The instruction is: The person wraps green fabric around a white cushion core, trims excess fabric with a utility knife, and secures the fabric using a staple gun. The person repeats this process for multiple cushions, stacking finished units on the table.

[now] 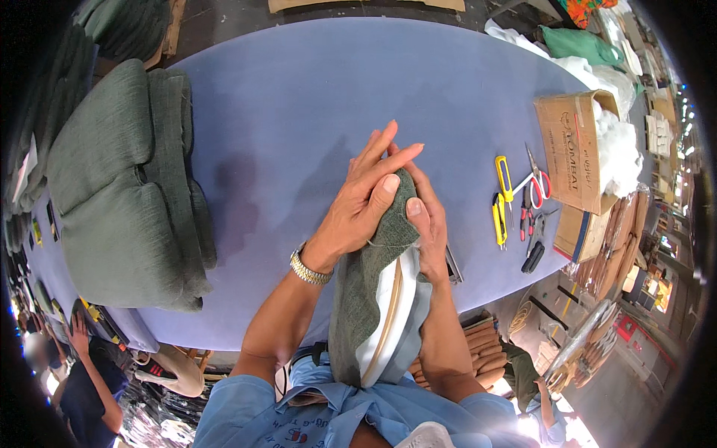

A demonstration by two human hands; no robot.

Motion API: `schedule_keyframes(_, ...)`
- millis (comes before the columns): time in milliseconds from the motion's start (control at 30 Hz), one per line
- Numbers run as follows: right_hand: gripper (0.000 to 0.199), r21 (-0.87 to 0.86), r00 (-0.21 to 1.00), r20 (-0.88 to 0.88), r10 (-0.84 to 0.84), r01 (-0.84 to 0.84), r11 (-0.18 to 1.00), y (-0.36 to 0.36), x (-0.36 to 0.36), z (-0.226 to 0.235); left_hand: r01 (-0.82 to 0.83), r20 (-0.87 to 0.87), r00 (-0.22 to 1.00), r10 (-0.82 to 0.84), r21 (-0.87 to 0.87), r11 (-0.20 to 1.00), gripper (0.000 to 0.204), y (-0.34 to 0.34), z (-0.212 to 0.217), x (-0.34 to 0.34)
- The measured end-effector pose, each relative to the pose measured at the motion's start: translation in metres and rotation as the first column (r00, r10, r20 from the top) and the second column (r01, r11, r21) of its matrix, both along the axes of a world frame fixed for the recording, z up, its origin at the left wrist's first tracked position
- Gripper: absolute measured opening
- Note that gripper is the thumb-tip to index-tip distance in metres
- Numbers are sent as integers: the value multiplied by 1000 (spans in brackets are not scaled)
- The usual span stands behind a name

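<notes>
Between my two hands is a long padded upholstery piece (347, 317) in dark grey-green woven fabric, held upright close to my body. Its side is uncovered and shows white padding (382, 293) with a thin brown strip along it. My left hand (357, 203), with a metal watch above the wrist, presses the left side of its far end, thumb on the fabric. My right hand (428, 228) grips the right side of that end, thumb near the fabric's edge. The fingers of both hands meet beyond the tip. A loose thread hangs near my left palm.
Folded grey-green padded covers (112, 194) are piled on the blue table (269, 97) at left. At right lie yellow-handled tools (503, 179), scissors (539, 185) and black-handled cutters (533, 255), beside a cardboard box (564, 153) with white stuffing (618, 153). Other people work at lower left and right.
</notes>
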State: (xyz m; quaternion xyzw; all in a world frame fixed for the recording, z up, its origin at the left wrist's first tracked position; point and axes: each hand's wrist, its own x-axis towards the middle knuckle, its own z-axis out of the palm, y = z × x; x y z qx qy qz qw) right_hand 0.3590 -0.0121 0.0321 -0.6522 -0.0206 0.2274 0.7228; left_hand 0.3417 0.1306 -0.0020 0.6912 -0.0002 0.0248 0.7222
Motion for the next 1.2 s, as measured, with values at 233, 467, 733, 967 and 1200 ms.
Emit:
schedule_keyframes(233, 72, 144, 979, -17, -202, 202, 969, -10, -13, -29, -27, 116, 993, 6, 179, 983, 39, -11, 13, -2)
schedule_keyframes(467, 55, -108, 946, 178, -270, 291, 951, -30, -34, -25, -35, 60, 998, 24, 179, 983, 41, -7, 21, -4)
schedule_keyframes(733, 56, -812, 994, 95, 61, 42, 582, -128, -130, -91, -54, 46, 998, 49, 117, 992, 55, -10, 23, -13)
schedule_keyframes(967, 72, -851, 967, 6, 256, -130, 509, -135, -86, -92, -65, 48, 997, 60, 103, 993, 66, -12, 24, -17)
schedule_keyframes(1200, 78, -560, 983, 169, 68, 39, 828, -112, -3, 65, -61, 15, 998, 59, 112, 992, 71, -17, 24, -19)
